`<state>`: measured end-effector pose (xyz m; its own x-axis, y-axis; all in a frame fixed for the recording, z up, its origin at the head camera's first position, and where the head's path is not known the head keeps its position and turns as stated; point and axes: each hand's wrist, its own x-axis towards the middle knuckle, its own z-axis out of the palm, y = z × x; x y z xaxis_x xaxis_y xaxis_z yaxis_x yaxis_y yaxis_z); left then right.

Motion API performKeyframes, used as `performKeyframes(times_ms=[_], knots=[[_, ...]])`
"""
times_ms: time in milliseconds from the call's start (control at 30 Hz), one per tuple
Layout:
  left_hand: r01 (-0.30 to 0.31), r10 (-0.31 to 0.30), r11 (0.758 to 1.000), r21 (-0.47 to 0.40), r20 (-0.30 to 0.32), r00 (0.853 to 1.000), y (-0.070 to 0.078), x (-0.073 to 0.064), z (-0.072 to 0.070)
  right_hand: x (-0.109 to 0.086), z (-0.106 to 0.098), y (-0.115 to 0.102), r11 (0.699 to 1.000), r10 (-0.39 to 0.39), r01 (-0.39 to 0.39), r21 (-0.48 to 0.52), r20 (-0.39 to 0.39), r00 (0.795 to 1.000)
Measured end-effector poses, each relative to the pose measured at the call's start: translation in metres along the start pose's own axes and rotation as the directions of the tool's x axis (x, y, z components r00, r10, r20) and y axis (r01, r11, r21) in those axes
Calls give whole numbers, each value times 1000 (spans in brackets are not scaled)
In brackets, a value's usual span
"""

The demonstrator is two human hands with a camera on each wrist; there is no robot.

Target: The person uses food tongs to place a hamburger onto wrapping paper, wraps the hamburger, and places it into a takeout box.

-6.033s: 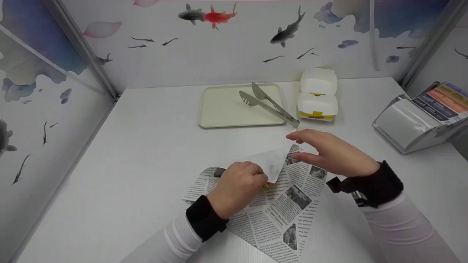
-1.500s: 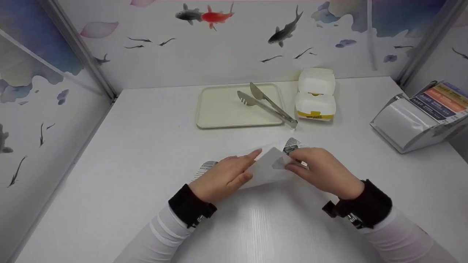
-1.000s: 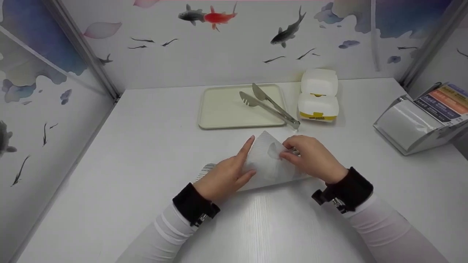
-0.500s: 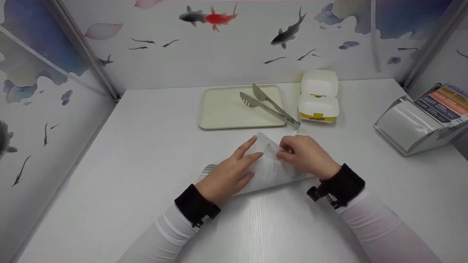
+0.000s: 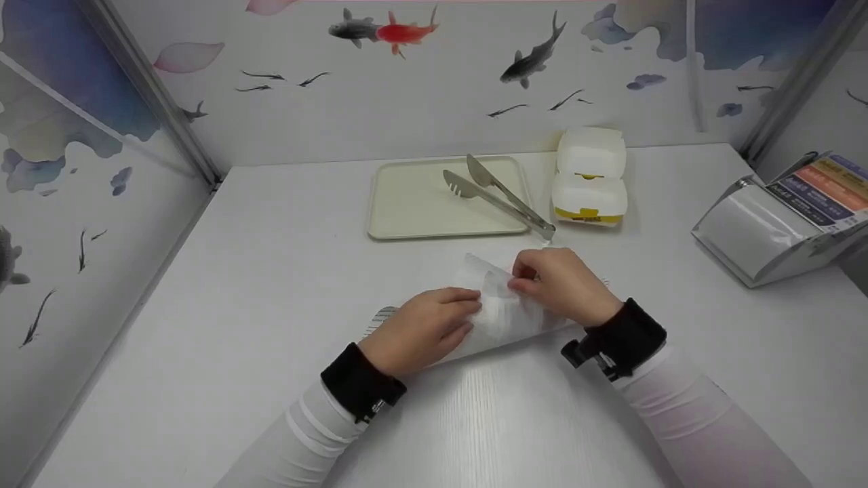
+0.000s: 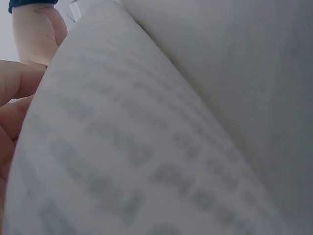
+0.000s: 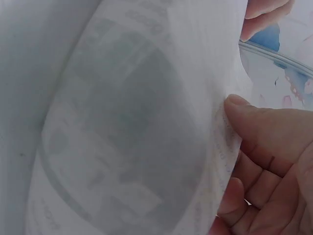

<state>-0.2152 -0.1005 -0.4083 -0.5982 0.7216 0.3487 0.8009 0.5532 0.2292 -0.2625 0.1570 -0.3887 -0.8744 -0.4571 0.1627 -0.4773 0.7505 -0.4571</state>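
A sheet of newsprint-patterned food wrapping paper lies folded over, its plain white side up, the print showing through faintly. My right hand pinches the upper right edge of the fold; in the right wrist view its thumb presses the paper, fingers curled behind. My left hand holds the left part of the fold, fingers bent over it and thumb nearer me. A printed corner sticks out past that hand. Whatever lies inside is hidden. In the left wrist view, blurred paper covers most of the frame.
Behind the paper stands a cream tray with metal tongs lying across its right side. An open white and yellow burger box is beside it. At far right sits a silver pouch-like pack with coloured labels.
The spread-out sheet, with a yellowish bit showing, has been folded over. The fold's top corner has since come down and left, my right hand shifting left; my left fingers have drawn back and bent.
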Motion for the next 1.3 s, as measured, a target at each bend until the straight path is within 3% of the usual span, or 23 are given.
performKeyframes(times_ms=[300,600,767,1067,1200,1300], knots=[[-7,8,992,130,-9,1000,3,-2,-1,0,8,-3,999,-21,18,-49,-56,998],[78,-104,966,246,92,990,17,-2,-6,0,12,-3,997,-19,13,-70,-81,997],[33,-70,949,314,107,992,21,-2,-5,-1,13,-4,996,-42,33,-84,-107,993],[4,-40,942,336,102,994,25,-2,0,-1,15,-4,990,-49,28,-138,-148,988],[3,-44,940,341,115,992,25,-3,0,-2,16,-4,976,-119,87,-198,-160,980],[3,-48,938,346,122,991,25,-3,-1,-4,15,-4,964,-177,146,-224,-125,976]])
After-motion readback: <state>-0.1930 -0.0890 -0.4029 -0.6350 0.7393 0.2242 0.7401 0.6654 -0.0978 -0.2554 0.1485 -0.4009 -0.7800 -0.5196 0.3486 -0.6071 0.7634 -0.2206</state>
